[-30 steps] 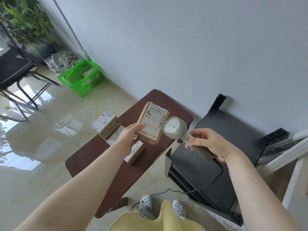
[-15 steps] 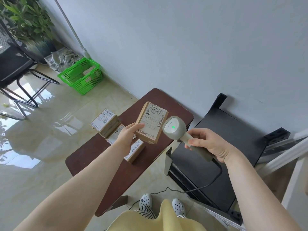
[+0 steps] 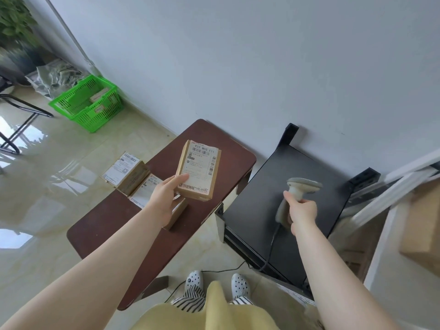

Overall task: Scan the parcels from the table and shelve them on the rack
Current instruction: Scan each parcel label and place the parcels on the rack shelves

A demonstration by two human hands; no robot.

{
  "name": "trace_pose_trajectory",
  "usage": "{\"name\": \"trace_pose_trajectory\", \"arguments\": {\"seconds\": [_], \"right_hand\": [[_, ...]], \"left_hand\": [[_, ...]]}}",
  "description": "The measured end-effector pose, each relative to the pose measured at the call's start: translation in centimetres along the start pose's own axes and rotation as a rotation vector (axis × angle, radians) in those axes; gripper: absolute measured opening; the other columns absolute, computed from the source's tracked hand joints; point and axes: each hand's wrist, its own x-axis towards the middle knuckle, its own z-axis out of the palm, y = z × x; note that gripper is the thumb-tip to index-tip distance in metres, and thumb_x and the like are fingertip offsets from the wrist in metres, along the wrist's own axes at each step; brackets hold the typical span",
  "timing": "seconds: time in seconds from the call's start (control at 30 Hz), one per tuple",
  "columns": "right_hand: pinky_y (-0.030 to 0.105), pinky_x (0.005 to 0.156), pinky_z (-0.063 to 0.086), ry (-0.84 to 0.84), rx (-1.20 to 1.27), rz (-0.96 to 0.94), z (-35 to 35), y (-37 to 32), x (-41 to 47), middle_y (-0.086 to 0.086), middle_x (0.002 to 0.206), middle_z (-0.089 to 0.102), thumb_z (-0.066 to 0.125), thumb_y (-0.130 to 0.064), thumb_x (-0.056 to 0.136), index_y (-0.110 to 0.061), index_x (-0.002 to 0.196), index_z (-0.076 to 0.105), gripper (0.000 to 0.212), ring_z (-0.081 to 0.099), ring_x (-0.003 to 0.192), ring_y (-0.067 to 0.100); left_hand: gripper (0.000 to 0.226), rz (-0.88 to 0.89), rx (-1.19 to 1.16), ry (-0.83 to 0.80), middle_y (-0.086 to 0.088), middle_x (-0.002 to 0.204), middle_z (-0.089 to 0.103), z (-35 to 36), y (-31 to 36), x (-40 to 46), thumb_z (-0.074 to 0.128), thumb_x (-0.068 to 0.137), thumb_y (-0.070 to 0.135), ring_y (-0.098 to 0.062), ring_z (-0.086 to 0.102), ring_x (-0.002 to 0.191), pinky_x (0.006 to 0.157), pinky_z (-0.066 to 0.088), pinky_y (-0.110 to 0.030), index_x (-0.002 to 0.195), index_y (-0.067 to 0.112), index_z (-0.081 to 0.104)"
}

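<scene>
My left hand (image 3: 165, 195) grips a small cardboard parcel (image 3: 198, 170) with a white barcode label, held above the dark brown table (image 3: 114, 222). My right hand (image 3: 301, 211) grips the handle of a grey barcode scanner (image 3: 298, 191) over the black top of the rack (image 3: 273, 186), well right of the parcel; the scanner's head points away to the right. More labelled parcels lie on the table: one (image 3: 125, 171) at the left edge, a flat one (image 3: 145, 191) beside it, and another (image 3: 177, 211) partly hidden under my left hand.
A green basket (image 3: 88, 103) holding parcels stands on the glossy floor by the wall. A chair frame (image 3: 14, 120) is at far left. A white shelf frame (image 3: 390, 194) with a cardboard box (image 3: 421, 229) is at right. The scanner cable (image 3: 271, 248) hangs down the rack front.
My right hand has carried the scanner rightwards, away from the parcel, to over the black rack top. The parcel in my left hand has stayed nearly still. The view has swung right.
</scene>
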Motion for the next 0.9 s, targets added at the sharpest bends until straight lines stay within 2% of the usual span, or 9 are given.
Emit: {"name": "trace_pose_trajectory", "arguments": {"seconds": [0.07,0.13,0.23,0.43,0.53,0.67,0.77,0.9], "right_hand": [[0.032,0.079,0.04,0.036,0.035,0.024,-0.1,0.8,0.8,0.006,0.101,0.059,0.078,-0.025,0.086,-0.007,0.113,0.056,0.039,0.055,0.091,0.024],[0.032,0.08,0.043,0.036,0.024,0.044,0.0,1.7,1.6,0.007,0.1,0.06,0.078,-0.021,0.086,-0.003,0.111,0.06,0.035,0.056,0.092,0.024],[0.042,0.088,0.054,0.032,0.015,0.082,0.4,3.1,2.5,0.011,0.095,0.064,0.077,-0.015,0.084,0.003,0.111,0.065,0.035,0.058,0.087,0.026],[0.048,0.096,0.054,-0.024,0.049,0.088,0.6,4.5,3.8,0.01,0.1,0.067,0.077,-0.016,0.084,0.0,0.111,0.066,0.034,0.064,0.094,0.026],[0.051,0.096,0.054,-0.039,0.033,0.087,0.2,4.9,4.2,0.009,0.099,0.068,0.079,-0.02,0.083,-0.002,0.109,0.066,0.034,0.066,0.096,0.028],[0.05,0.094,0.055,-0.046,-0.031,0.064,0.1,5.1,4.4,0.011,0.098,0.069,0.078,-0.025,0.084,0.0,0.108,0.065,0.038,0.066,0.092,0.029],[0.047,0.093,0.056,-0.046,-0.053,0.061,-0.2,5.1,4.3,0.01,0.097,0.068,0.076,-0.028,0.085,0.001,0.111,0.065,0.041,0.065,0.093,0.029],[0.039,0.087,0.051,0.03,-0.127,0.058,-0.2,4.5,3.5,0.01,0.112,0.061,0.076,-0.03,0.085,-0.002,0.121,0.054,0.05,0.06,0.099,0.027]], "left_hand": [[0.009,-0.005,-0.013,-0.007,0.006,0.076,0.077,0.8,-0.1,-0.4,0.064,0.097,0.021,-0.008,0.068,0.078,0.079,0.052,-0.025,0.101,0.017,0.072],[0.009,-0.011,-0.022,-0.019,0.007,0.076,0.077,1.7,-0.1,-0.7,0.064,0.098,0.021,-0.007,0.069,0.077,0.08,0.052,-0.026,0.1,0.017,0.071],[0.01,-0.008,-0.036,-0.07,0.007,0.079,0.078,3.0,-0.3,-1.1,0.062,0.099,0.02,-0.004,0.072,0.075,0.081,0.051,-0.025,0.102,0.017,0.071],[0.012,0.017,-0.041,-0.138,0.006,0.084,0.079,5.0,-0.6,-1.7,0.06,0.099,0.019,-0.002,0.073,0.074,0.075,0.053,-0.021,0.103,0.017,0.071],[0.013,0.015,-0.054,-0.142,0.004,0.088,0.079,5.5,-0.9,-2.1,0.06,0.099,0.019,-0.005,0.074,0.078,0.078,0.053,-0.023,0.105,0.016,0.071],[0.014,0.012,-0.087,-0.143,0.004,0.09,0.079,6.0,-1.3,-2.9,0.06,0.099,0.02,-0.006,0.075,0.079,0.083,0.053,-0.025,0.106,0.017,0.071],[0.014,0.02,-0.102,-0.128,0.004,0.089,0.079,6.3,-1.5,-3.7,0.06,0.099,0.021,-0.005,0.074,0.078,0.08,0.054,-0.024,0.107,0.017,0.071],[0.015,0.032,-0.118,-0.112,0.001,0.095,0.079,6.9,-2.2,-4.9,0.061,0.099,0.022,-0.008,0.075,0.083,0.077,0.055,-0.023,0.109,0.016,0.071]]}}
